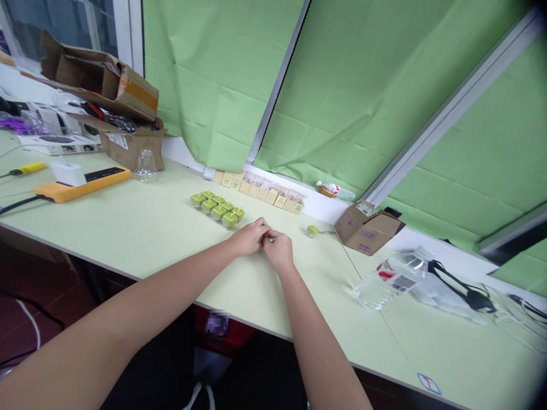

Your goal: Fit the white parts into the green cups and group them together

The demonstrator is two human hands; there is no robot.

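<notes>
My left hand (249,237) and my right hand (279,250) meet above the middle of the table, fingers closed together. Between the fingertips a bit of a small green thing (262,238) shows; most of it is hidden, but its colour matches the green-topped cups nearby. Just beyond my left hand stand several small clear cups with green tops (219,212) in two close rows, each with a pale stub on top. A single green-topped cup (312,230) sits apart, to the right of my right hand.
Small tan boxes (271,196) line the wall. An open carton (366,229) and a large plastic bottle (391,279) lie to the right. At left are an orange power strip (85,185), a clear plastic dome (146,168) and stacked cardboard boxes (128,142).
</notes>
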